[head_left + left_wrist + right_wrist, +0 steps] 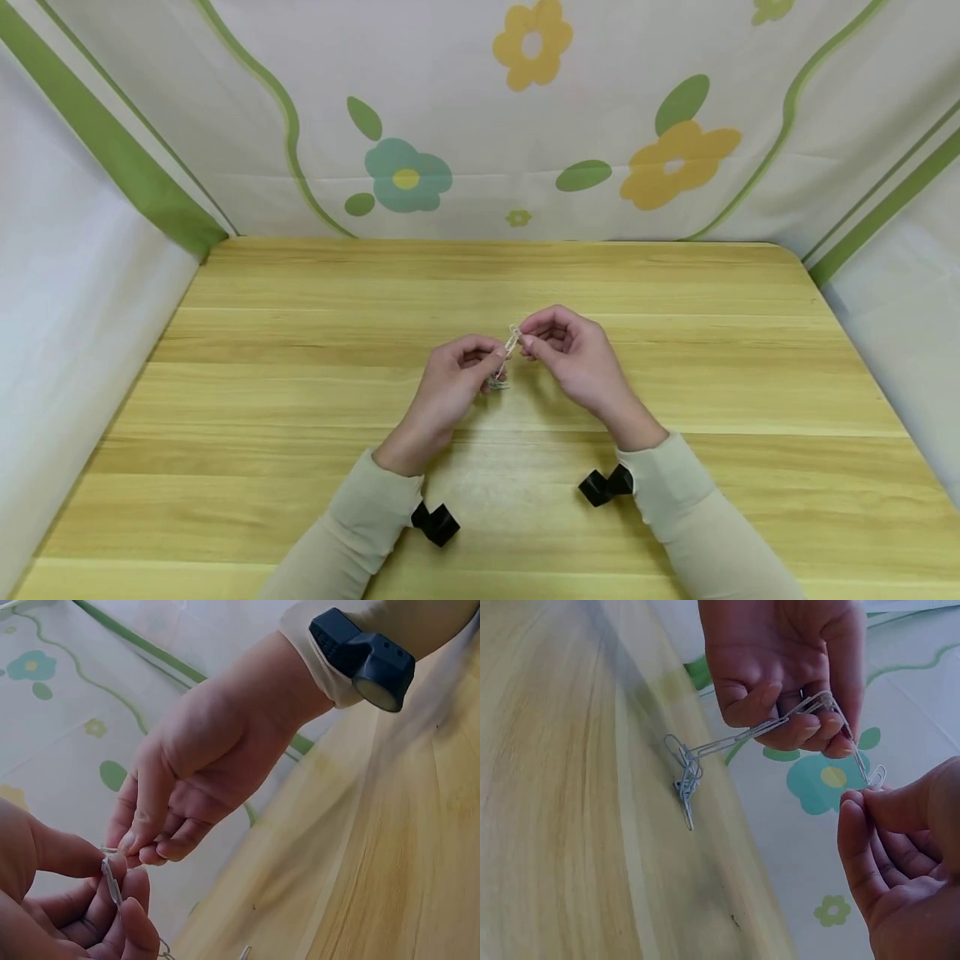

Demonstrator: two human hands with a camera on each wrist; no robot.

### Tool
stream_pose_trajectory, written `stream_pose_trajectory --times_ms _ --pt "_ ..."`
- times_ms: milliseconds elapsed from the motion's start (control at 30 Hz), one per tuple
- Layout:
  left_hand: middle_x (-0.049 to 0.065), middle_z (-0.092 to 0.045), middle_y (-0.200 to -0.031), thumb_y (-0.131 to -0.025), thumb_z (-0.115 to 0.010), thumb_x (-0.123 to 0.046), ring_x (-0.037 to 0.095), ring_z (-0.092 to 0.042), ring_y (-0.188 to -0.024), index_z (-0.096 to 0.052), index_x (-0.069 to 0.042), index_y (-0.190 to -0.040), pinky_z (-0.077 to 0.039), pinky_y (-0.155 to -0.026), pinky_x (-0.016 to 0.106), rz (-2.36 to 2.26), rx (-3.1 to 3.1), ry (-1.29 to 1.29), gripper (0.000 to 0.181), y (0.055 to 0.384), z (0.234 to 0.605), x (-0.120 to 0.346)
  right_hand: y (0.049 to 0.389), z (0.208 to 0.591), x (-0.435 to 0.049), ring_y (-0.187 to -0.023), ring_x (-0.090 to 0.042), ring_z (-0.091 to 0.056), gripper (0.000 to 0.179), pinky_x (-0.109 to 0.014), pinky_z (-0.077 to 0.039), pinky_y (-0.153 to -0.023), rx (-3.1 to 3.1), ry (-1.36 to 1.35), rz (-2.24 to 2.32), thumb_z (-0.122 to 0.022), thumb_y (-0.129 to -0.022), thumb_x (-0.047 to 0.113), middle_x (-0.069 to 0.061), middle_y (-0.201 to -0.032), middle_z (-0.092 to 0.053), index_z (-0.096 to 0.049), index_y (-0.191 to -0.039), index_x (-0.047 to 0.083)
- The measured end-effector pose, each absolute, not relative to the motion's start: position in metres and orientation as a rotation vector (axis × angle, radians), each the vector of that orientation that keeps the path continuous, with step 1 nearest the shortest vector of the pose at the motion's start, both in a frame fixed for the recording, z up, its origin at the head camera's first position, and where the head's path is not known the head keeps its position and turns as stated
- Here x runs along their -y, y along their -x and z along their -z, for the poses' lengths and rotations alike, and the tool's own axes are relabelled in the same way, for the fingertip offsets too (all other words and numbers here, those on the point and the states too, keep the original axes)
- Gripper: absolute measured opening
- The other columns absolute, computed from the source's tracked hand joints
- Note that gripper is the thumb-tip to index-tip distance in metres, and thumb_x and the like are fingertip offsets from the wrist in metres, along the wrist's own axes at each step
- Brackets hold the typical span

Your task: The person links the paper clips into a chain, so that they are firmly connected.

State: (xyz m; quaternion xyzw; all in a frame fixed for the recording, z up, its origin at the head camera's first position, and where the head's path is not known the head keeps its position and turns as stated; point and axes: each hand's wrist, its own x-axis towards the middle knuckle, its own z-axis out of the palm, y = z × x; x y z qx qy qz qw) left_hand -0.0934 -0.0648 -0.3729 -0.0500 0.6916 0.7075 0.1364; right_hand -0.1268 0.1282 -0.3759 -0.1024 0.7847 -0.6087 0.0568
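Observation:
Silver paper clips linked into a chain (731,740) run between both hands over the table. My left hand (450,379) pinches the chain between thumb and forefinger, its other fingers curled beneath. From there several links trail down to a small tangled bunch of paper clips (686,780), seen against the wood in the right wrist view. Slightly farther forward, my right hand (577,354) pinches a paper clip (878,776) at the chain's upper end with thumb and forefinger. In the left wrist view, the fingertips hide most of that clip.
The light wooden table (262,400) spreads out on all sides of the hands. White curtains with printed flowers (408,175) enclose its back and sides. A black wrist camera (437,525) sits at the left cuff, another black camera (603,485) at the right.

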Motion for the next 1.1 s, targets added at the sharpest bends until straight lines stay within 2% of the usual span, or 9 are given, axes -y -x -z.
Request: stream_pose_trajectory --times_ms 200,367,500,600,867,1100 --pt "0.012 -0.075 -0.096 -0.105 -0.07 -0.016 0.019 -0.065 -0.085 -0.077 -0.002 -0.115 -0.054 -0.078 0.033 -2.083 -1.927 0.119 0.018 0.0935 0.3694 0.0632 0.1239 0.3776 -0.1248 -0.089 -0.017 -0.073 0.014 -0.026 -0.064 -0.082 -2.448 0.308 1.817 -0.071 -0.099 -0.004 -0.017 -0.103 -0.074 -0.073 -0.112 0.0" --pt "0.008 -0.073 -0.091 -0.105 -0.069 -0.016 0.017 -0.064 -0.082 -0.075 0.003 -0.115 -0.053 -0.073 0.028 -2.095 -1.935 0.164 0.022 0.0941 0.3712 0.0637 0.1241 0.3755 -0.1289 -0.088 -0.015 -0.073 0.014 -0.033 -0.066 -0.084 -2.368 0.292 1.959 -0.07 -0.1 -0.004 -0.02 -0.109 -0.072 -0.07 -0.114 -0.003" --pt "0.006 -0.072 -0.089 -0.104 -0.07 -0.015 0.017 -0.064 -0.082 -0.075 0.003 -0.113 -0.053 -0.07 0.026 -2.101 -1.925 0.2 0.02 0.0946 0.3729 0.0639 0.1224 0.3733 -0.1279 -0.089 -0.019 -0.074 0.013 -0.041 -0.066 -0.085 -2.377 0.3 1.936 -0.071 -0.101 -0.002 -0.019 -0.109 -0.072 -0.071 -0.114 -0.001" --pt "0.006 -0.071 -0.088 -0.104 -0.07 -0.015 0.019 -0.064 -0.082 -0.075 0.002 -0.112 -0.053 -0.07 0.027 -2.111 -1.916 0.204 0.019 0.0943 0.3723 0.0638 0.122 0.3741 -0.1258 -0.089 -0.022 -0.074 0.012 -0.041 -0.066 -0.085 -2.411 0.32 1.89 -0.072 -0.101 -0.001 -0.018 -0.106 -0.073 -0.072 -0.113 0.0" --pt "0.006 -0.068 -0.086 -0.103 -0.067 -0.007 0.016 -0.062 -0.08 -0.074 0.003 -0.111 -0.052 -0.072 0.028 -2.115 -1.882 0.195 0.015 0.094 0.3732 0.0628 0.1209 0.3766 -0.1236 -0.087 -0.018 -0.072 0.01 -0.027 -0.064 -0.081 -2.47 0.375 1.855 -0.072 -0.1 -0.003 -0.017 -0.102 -0.074 -0.073 -0.109 0.001" --pt "0.008 -0.067 -0.088 -0.103 -0.064 -0.005 0.015 -0.061 -0.081 -0.072 0.008 -0.112 -0.051 -0.073 0.028 -2.106 -1.868 0.154 0.018 0.0928 0.3738 0.0631 0.1209 0.3796 -0.1229 -0.086 -0.022 -0.072 0.01 -0.026 -0.062 -0.078 -2.535 0.405 1.791 -0.072 -0.1 -0.002 -0.014 -0.099 -0.075 -0.075 -0.107 0.004"
